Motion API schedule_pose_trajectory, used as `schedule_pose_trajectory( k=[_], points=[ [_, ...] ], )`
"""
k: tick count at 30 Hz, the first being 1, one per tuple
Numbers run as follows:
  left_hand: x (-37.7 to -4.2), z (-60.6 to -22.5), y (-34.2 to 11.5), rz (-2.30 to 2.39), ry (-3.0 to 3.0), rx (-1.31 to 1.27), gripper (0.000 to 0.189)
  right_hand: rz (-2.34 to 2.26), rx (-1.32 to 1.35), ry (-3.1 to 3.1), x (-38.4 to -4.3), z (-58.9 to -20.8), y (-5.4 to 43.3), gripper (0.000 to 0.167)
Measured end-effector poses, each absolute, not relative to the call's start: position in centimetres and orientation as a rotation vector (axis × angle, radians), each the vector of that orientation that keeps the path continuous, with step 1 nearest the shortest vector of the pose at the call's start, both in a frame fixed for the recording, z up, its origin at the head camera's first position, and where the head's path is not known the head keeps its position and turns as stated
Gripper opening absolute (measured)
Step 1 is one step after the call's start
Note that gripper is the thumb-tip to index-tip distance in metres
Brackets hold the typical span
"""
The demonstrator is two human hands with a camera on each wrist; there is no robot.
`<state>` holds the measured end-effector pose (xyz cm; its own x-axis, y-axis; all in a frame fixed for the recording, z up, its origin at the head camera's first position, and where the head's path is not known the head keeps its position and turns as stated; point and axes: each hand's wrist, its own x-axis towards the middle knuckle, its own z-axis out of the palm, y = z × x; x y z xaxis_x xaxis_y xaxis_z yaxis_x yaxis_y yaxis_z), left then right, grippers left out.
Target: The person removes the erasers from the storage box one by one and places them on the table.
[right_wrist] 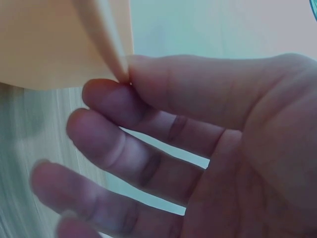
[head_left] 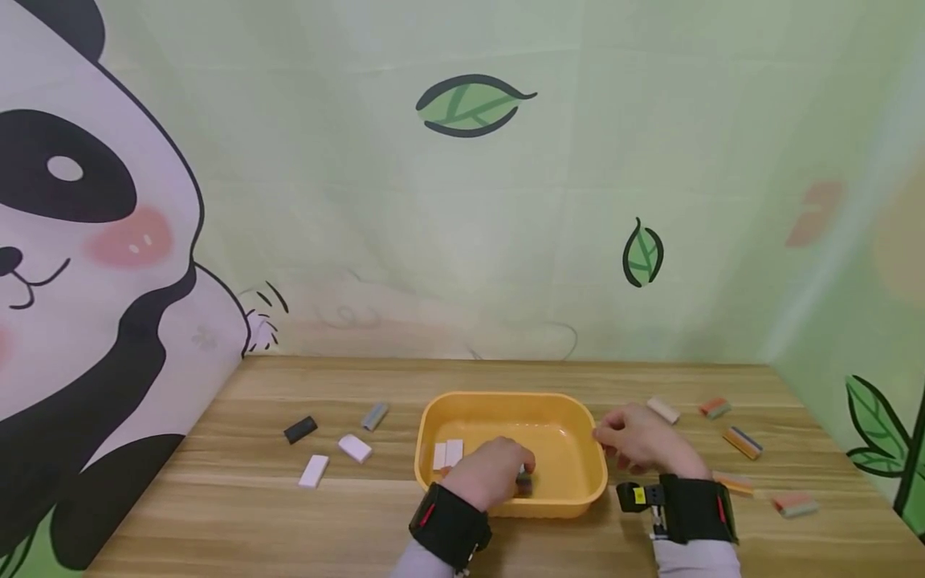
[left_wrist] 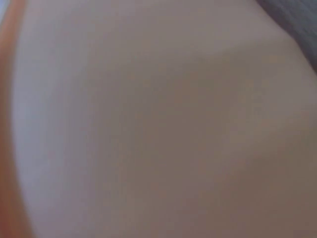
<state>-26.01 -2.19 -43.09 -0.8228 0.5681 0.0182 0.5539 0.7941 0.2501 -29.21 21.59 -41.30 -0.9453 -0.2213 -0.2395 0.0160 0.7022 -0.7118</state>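
Observation:
A yellow plastic tray (head_left: 571, 449) stands on the wooden table. My right hand (head_left: 643, 437) pinches its right rim; the right wrist view shows thumb (right_wrist: 193, 89) and index fingertip (right_wrist: 111, 99) meeting at the rim edge (right_wrist: 111, 54). My left hand (head_left: 486, 475) reaches down over the tray's front side, its curled fingertips at a small dark grey block (head_left: 524, 484) inside. The hand partly covers that block, so the grip is only partly visible. Left of the hand, two white eraser-like blocks (head_left: 454, 452) lie side by side in the tray. The left wrist view is blurred.
Left of the tray lie a black block (head_left: 299, 429), a grey block (head_left: 374, 417) and two white ones (head_left: 314, 471). On the right are a cream block (head_left: 662, 410) and several two-tone blocks (head_left: 743, 442), one partly behind my right wrist. A printed cloth (head_left: 361, 201) hangs behind.

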Motion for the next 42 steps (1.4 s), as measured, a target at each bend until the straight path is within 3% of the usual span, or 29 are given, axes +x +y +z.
schedule_pose_trajectory(
  k=[17, 29, 42],
  points=[
    [-26.4, -43.1, -2.6, 0.299, 2.965, 0.957, 0.013, -1.061, -0.15, 2.621, -29.1, -41.1, 21.3, 0.022],
    [-25.9, -40.7, -3.5, 0.463, 2.973, 0.963, 0.019, -1.073, -0.149, 2.613, -28.9, -40.9, 21.4, 0.022],
    [-24.9, -37.5, -9.7, 0.748, 2.974, 0.704, 0.029, -1.054, -0.158, 2.627, -29.0, -41.2, 21.4, 0.021]
  ],
)
